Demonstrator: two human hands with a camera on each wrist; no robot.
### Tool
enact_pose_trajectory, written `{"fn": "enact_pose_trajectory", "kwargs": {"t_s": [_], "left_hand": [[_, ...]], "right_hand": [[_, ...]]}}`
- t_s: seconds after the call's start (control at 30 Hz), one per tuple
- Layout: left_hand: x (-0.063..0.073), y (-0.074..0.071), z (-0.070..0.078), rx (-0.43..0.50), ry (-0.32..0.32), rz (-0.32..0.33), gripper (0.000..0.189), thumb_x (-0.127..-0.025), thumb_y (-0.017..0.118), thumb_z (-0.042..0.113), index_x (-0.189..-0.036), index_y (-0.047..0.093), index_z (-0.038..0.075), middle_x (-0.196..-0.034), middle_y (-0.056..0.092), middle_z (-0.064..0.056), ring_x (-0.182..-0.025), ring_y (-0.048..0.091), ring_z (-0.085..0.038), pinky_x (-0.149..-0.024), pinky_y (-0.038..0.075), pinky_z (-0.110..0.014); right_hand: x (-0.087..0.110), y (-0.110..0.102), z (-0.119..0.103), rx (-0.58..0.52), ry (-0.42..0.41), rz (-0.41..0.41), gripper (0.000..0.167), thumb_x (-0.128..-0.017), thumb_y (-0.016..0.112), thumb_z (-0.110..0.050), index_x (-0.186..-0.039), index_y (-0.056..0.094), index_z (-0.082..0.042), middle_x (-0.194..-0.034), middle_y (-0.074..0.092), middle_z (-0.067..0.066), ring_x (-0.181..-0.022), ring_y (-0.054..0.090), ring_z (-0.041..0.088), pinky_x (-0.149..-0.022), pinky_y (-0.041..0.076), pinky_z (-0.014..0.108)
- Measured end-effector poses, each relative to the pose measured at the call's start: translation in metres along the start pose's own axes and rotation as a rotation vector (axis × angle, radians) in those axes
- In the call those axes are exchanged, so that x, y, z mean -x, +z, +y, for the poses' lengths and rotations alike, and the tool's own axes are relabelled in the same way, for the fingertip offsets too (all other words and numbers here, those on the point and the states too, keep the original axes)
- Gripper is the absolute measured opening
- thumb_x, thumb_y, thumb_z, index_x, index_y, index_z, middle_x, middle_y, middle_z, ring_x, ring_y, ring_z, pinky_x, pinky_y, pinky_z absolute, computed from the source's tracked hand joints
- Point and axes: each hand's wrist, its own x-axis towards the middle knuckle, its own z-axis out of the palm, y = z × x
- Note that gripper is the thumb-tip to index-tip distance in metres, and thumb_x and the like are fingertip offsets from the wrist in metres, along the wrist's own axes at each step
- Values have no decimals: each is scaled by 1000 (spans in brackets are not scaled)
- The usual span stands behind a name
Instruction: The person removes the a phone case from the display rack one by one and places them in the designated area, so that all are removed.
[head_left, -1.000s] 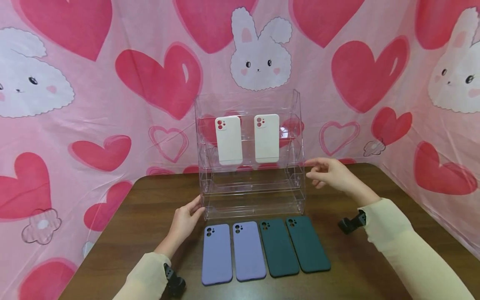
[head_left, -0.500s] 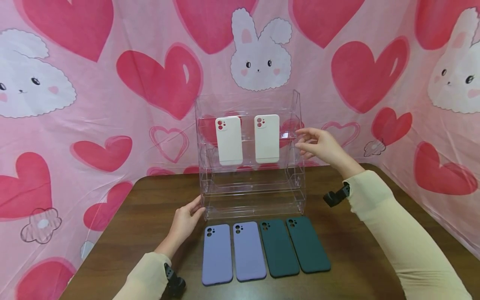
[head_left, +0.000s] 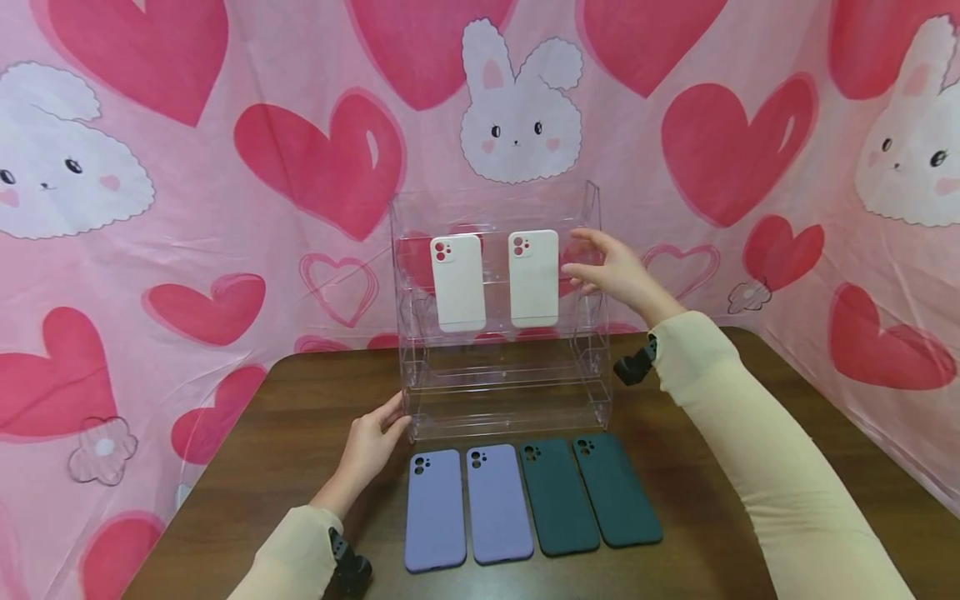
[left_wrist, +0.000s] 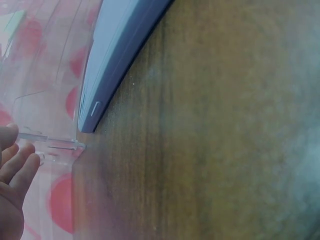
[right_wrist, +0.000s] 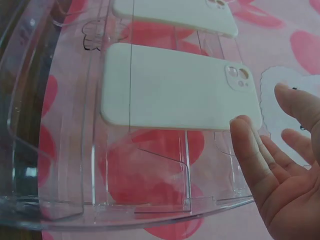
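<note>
A clear tiered display stand point(head_left: 510, 408) stands on the table, holding two white phone cases upright in an upper tier. My left hand point(head_left: 369, 442) pinches the stand's lower left edge; in the left wrist view its fingertips point(left_wrist: 31, 157) are at the clear plastic. My right hand point(head_left: 611, 271) is beside the right white phone case point(head_left: 534, 279), fingers spread and holding nothing. In the right wrist view one fingertip overlaps that case's lower edge near the camera cutout. The left white phone case point(head_left: 459, 283) leans in the same tier.
On the wooden table point(head_left: 300, 400), in front of the stand, lie two purple phone cases point(head_left: 437, 517) and two dark green phone cases point(head_left: 561, 500) in a row. A pink cloth point(head_left: 300, 50) with hearts and rabbits hangs behind.
My right hand has risen from beside the stand's lower right side and moved left, up to the right white phone case. The left hand has stayed at the stand's lower left edge.
</note>
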Motion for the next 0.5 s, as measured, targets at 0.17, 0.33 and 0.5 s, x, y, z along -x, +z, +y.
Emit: {"fn": "enact_pose_trajectory", "kwargs": {"t_s": [0.17,0.33,0.5], "left_hand": [[0,0,1,6,3,-4,48,-85,65,5,-131,51,5,-119,58,-15,-101,60,-25,-82,49,-37],[-1,0,1,2,19,7,47,-85,65,5,-130,52,4,-119,58,-15,-100,61,-25,-81,49,-36],[-2,-1,0,-3,28,14,47,-85,65,4,-130,52,3,-119,58,-15,-100,61,-25,-80,50,-36]], "right_hand": [[-12,4,-1,-30,3,-3,69,-86,66,-13,-144,28,-10,-138,37,18,-94,59,40,-71,54,43],[-21,8,-3,-39,15,-13,71,-86,65,-13,-145,25,-12,-142,32,18,-94,59,41,-70,54,42],[-25,13,-1,-49,40,-8,74,-86,65,-11,-146,22,-14,-142,32,17,-91,60,36,-67,55,38]]}}
